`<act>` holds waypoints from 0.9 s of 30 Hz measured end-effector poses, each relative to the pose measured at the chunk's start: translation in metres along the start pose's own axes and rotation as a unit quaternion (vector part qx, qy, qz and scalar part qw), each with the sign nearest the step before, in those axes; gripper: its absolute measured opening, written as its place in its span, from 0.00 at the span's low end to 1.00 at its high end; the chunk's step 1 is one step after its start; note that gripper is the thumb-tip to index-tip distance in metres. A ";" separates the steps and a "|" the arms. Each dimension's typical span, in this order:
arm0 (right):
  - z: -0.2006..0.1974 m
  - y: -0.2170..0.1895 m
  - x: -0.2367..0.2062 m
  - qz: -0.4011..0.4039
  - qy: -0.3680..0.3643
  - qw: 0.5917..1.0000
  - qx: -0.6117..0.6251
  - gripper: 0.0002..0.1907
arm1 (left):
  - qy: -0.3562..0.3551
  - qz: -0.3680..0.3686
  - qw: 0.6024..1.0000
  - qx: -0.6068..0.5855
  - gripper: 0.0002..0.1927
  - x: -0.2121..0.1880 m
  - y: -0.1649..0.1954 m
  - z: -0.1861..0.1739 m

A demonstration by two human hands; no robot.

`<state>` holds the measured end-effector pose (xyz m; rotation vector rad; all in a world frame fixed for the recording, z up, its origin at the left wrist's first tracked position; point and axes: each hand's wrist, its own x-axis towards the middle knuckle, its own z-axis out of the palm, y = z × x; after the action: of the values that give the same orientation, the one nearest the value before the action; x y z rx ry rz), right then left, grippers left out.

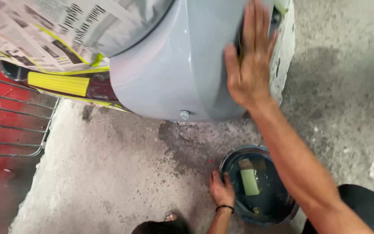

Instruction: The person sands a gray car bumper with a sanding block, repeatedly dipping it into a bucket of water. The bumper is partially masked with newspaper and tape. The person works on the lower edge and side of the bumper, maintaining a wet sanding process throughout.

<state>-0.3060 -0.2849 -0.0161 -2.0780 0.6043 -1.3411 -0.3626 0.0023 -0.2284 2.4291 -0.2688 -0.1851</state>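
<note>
The right hand (249,65) is motion-blurred, hiding whatever it presses on the grey panel (174,69), itself cut off above.

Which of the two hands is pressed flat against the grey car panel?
The right hand, fingers spread on the grey panel. The left hand rests on the rim of the bucket instead.
</note>
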 end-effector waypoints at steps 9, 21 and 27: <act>0.053 -0.066 -0.099 0.022 0.113 0.993 -0.004 0.36 | -0.096 0.008 0.981 -0.169 0.20 0.012 -0.036 0.017; 0.072 -0.134 -0.107 0.071 0.149 0.985 -0.039 0.37 | -0.404 -0.170 0.742 -0.508 0.33 0.022 -0.017 -0.020; 0.031 -0.150 -0.052 0.149 0.099 0.984 -0.007 0.46 | -0.336 -0.048 0.877 -0.341 0.38 0.044 -0.040 -0.051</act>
<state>-0.2895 -0.1354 0.0428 -1.7894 0.9697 -1.3753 -0.3042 0.0528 -0.2185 1.5998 -0.3162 -0.9992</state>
